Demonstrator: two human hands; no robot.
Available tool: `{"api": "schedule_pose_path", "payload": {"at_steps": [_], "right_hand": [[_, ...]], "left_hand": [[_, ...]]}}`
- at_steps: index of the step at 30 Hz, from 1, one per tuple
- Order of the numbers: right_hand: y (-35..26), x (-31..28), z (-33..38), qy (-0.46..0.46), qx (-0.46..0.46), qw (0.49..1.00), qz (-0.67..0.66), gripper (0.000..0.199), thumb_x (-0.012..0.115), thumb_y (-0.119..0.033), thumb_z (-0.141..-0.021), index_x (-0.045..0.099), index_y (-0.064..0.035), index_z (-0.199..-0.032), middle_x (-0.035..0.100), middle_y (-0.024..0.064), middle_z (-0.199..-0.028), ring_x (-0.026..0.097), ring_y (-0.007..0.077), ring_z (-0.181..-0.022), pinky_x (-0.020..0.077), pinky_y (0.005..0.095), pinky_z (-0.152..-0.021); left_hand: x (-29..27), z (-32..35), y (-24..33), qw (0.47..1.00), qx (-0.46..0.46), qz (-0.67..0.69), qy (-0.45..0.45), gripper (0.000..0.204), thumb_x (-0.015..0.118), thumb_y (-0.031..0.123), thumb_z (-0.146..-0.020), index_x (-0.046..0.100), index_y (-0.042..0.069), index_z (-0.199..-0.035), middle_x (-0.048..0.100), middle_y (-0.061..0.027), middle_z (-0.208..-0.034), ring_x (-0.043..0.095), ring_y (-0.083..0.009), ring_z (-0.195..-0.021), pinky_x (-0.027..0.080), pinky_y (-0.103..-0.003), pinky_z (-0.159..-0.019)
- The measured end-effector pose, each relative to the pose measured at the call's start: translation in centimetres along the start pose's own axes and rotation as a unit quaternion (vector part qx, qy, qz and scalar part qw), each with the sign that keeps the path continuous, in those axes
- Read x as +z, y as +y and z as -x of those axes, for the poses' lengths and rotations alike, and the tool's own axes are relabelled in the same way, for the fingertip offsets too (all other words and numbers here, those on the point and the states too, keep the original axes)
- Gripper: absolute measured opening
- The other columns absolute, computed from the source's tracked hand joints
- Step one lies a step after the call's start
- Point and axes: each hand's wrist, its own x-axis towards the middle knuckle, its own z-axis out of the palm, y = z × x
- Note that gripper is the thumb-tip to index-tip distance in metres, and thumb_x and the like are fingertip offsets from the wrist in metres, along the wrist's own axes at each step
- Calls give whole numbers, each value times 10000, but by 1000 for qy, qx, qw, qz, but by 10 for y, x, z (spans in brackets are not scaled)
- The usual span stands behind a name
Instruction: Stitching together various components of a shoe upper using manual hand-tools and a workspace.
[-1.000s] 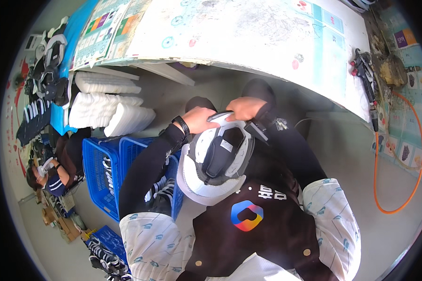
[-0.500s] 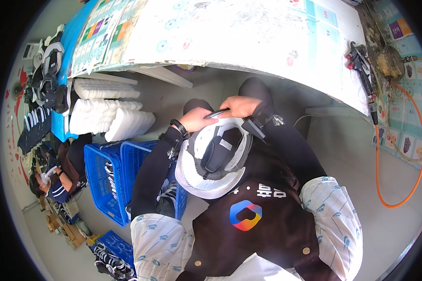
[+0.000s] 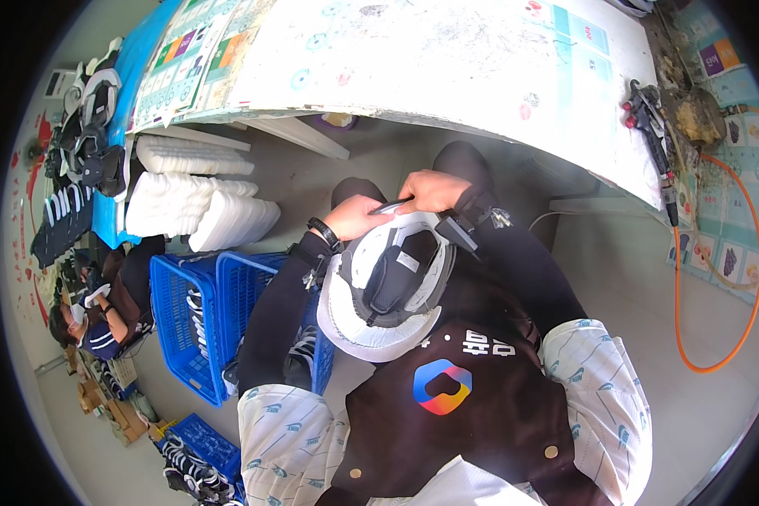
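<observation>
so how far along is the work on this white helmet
Done: the dark padded liner already sits inside the upturned white helmet on the lap. In hand: both hands are at the far rim, the left hand gripping the edge, the right hand pinching a thin dark tool against it. Left: I can't tell how much of the rim remains. More parts fill the blue crates.

Matt white foam-lined helmet (image 3: 388,287)
</observation>
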Motion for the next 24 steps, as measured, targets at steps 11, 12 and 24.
{"api": "schedule_pose_path", "payload": {"at_steps": [11, 12, 24], "right_hand": [[-5, 0, 3, 1, 24, 1000, -11, 433, 729, -396, -963, 756, 32, -1027, 686, 193, -769, 626, 288, -692, 492, 427, -693], [-4, 1, 3, -1, 19, 1000, -16, 433, 729, -396, -963, 756, 32, -1027, 686, 193, -769, 626, 288, -692, 492, 427, -693], [-16, 14, 9, 95, -65, 989, 93, 301, 726, -324, -916, 790, -40, -996, 738, 211, -881, 713, 404, -859, 555, 481, -791]], "left_hand": [[10, -2, -9, 998, 43, 18, 37, 389, 715, 371, -971, 754, -16, -976, 638, -104, -671, 575, -135, -626, 485, -347, -644], [10, -2, -9, 999, 33, 17, 36, 388, 717, 370, -970, 754, -16, -975, 634, -110, -667, 575, -141, -622, 485, -349, -644], [8, 19, 20, 992, 26, -75, 99, 275, 755, 263, -954, 762, -3, -1022, 666, -61, -701, 538, -61, -661, 483, -312, -634]]}}
